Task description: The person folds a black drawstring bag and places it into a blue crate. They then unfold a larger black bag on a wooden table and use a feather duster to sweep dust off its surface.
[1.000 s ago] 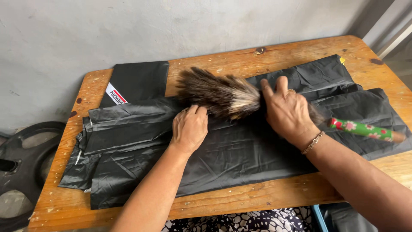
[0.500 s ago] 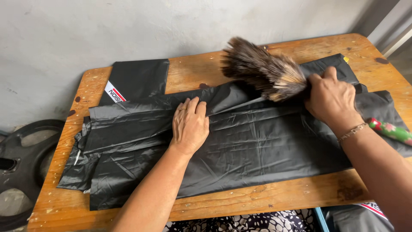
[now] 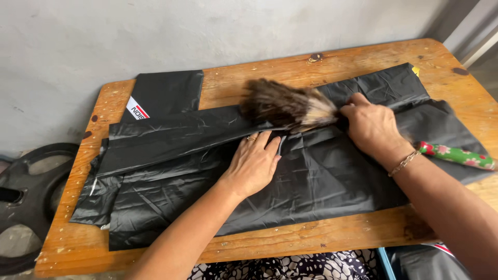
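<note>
Feather duster (image 3: pixel 288 106) lies across the black plastic sheet (image 3: pixel 311 181) on the bench (image 3: pixel 249 78); your right hand (image 3: pixel 371 127) has its grip closed round the handle. Keep your left hand (image 3: pixel 252 166) flat, pinning the sheet while you sweep lightly.

We see a worn wooden table (image 3: pixel 290 67) against a grey wall (image 3: pixel 155 31). At its far left lies a folded black packet (image 3: pixel 171 93) with a label. A dark weight plate (image 3: pixel 26 197) rests on the floor at left.
</note>
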